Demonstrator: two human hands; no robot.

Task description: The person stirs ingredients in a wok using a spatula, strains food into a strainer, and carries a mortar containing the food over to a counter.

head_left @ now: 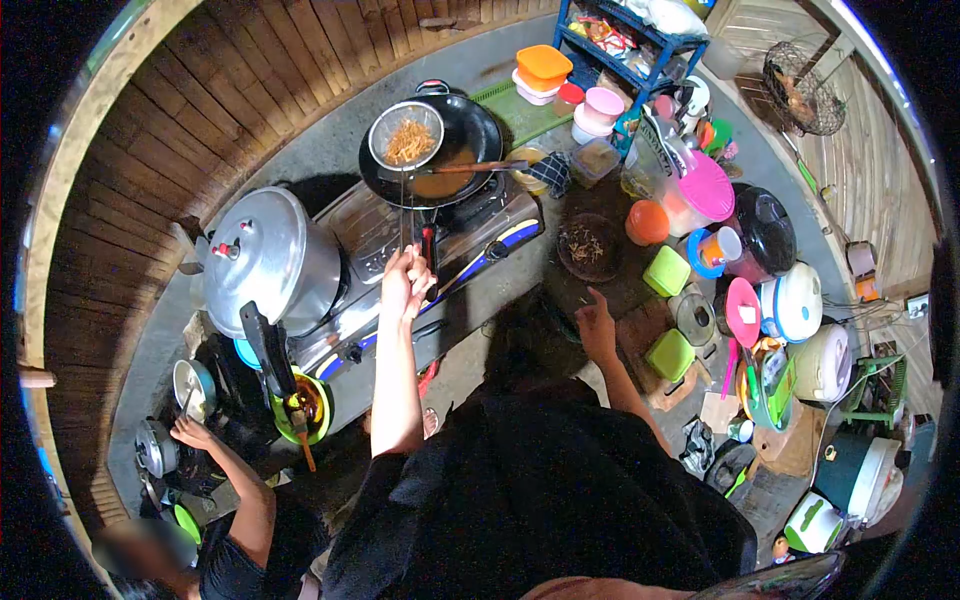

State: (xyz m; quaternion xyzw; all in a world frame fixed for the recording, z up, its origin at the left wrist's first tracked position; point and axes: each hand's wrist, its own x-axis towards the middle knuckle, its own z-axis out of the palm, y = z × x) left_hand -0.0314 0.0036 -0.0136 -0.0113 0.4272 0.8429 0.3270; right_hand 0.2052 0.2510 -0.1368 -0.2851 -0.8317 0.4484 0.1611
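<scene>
My left hand (403, 282) is closed around the long handle of a wire strainer (408, 118). Golden-brown fried strips (409, 143) lie in its mesh bowl, which is held above a black wok (483, 130). Brown oil (440, 184) shows in the wok, and a wooden-handled tool (468, 168) lies across it. Below the wok, a gas stove (370, 240) carries the pan. Apart from everything, my right hand (597, 328) has its fingers loosely spread. It is nearest to a dark round dish (589, 249) holding small brown pieces.
A large metal pressure pot (260, 260) stands left of the wok. At lower left, another person's hand (192, 433) reaches to a small pot (194, 388). Green containers (667, 271), an orange tub (647, 222) and a pink lid (707, 187) crowd the right side. A blue rack (628, 48) stands behind.
</scene>
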